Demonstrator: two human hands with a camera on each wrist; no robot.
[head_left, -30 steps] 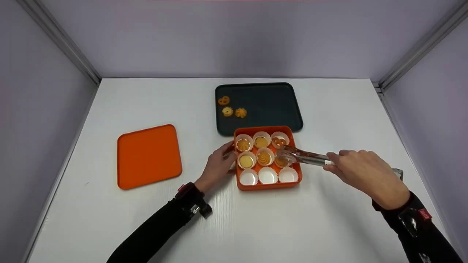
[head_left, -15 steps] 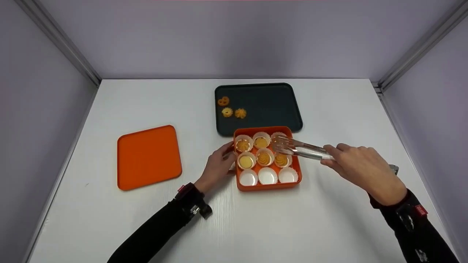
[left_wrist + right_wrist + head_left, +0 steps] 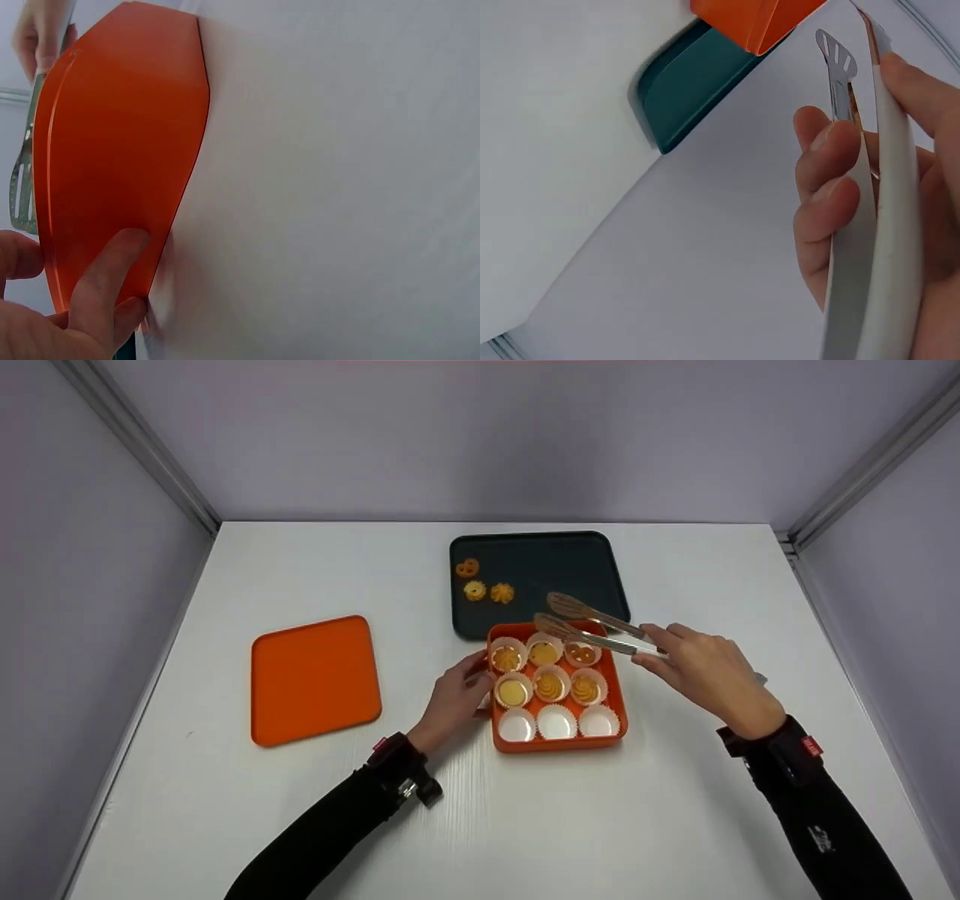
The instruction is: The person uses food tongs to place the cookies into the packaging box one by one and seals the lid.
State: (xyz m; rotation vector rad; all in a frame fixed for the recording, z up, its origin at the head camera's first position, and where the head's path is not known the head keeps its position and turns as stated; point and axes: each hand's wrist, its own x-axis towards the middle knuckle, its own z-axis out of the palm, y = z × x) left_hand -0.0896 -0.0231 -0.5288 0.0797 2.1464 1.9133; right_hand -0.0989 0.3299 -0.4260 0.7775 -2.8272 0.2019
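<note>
My left hand (image 3: 454, 697) holds the left side of an orange box (image 3: 559, 744), its fingers (image 3: 109, 277) against the outer wall. Paper cups fill the box in rows. Cookies lie in the back and middle rows, including a swirl cookie (image 3: 550, 685) and a pretzel-shaped cookie (image 3: 582, 653). The three front cups, such as the white paper cup (image 3: 517, 726), have nothing in them. Over the box's back right corner, my right hand (image 3: 701, 675) grips metal tongs (image 3: 570, 606) by their pale handles (image 3: 892, 225). The tong tips stand apart with nothing between them.
Behind the box lies a dark green tray (image 3: 581, 559). On its left side are a pretzel-shaped cookie (image 3: 467, 568), a round cookie (image 3: 474, 590) and a ridged cookie (image 3: 502, 593). An orange tray (image 3: 315, 682) lies to the left. Walls (image 3: 510, 442) enclose the white table (image 3: 420, 840).
The tongs have risen away from the right column of cups toward the dark tray, and their tips have spread. The pretzel-shaped cookie stays in its cup. My left hand keeps its place.
</note>
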